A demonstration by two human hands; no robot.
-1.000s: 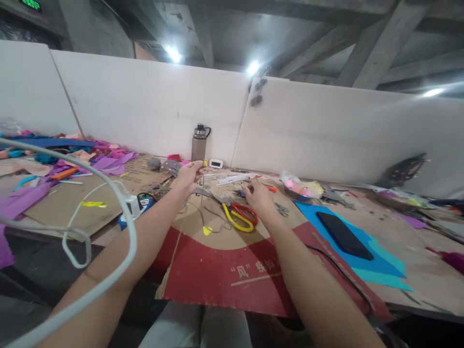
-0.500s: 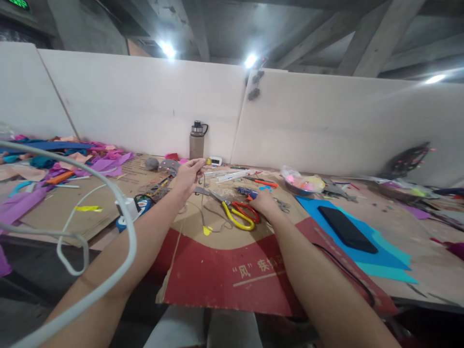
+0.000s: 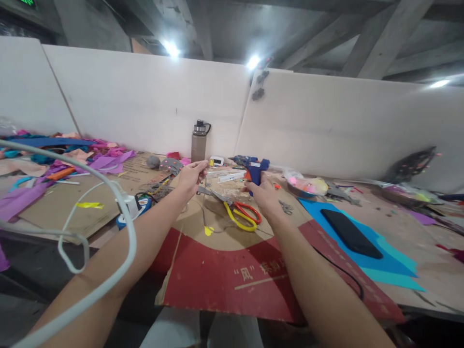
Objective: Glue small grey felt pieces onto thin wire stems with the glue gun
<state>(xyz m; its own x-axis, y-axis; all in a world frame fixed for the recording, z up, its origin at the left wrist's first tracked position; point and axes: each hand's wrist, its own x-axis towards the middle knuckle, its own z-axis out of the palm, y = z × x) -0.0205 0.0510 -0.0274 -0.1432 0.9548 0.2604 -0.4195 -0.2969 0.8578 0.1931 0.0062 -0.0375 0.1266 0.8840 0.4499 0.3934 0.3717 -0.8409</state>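
Note:
My left hand [image 3: 193, 178] is closed in a pinch on a thin grey cord, and a small yellow piece [image 3: 210, 163] shows at its fingertips. The cord hangs down to the cardboard, where a yellow heart-shaped piece [image 3: 208, 231] lies on it. My right hand [image 3: 264, 192] is wrapped round the handle of a blue glue gun [image 3: 256, 169], raised above the cardboard with its nozzle pointing left. Below, between both hands, lie scissors with red and yellow handles [image 3: 239, 218].
Red-printed cardboard [image 3: 217, 275] covers the table before me. A phone [image 3: 350, 233] rests on blue sheets at right. A water bottle [image 3: 198, 145] stands by the partition. A white cable [image 3: 132, 241] loops close across the left, near a power plug [image 3: 129, 207]. Fabric scraps [image 3: 32, 193] lie far left.
My right hand has lifted the glue gun off the cardboard, bringing it upright. My left hand keeps its pinch in nearly the same place.

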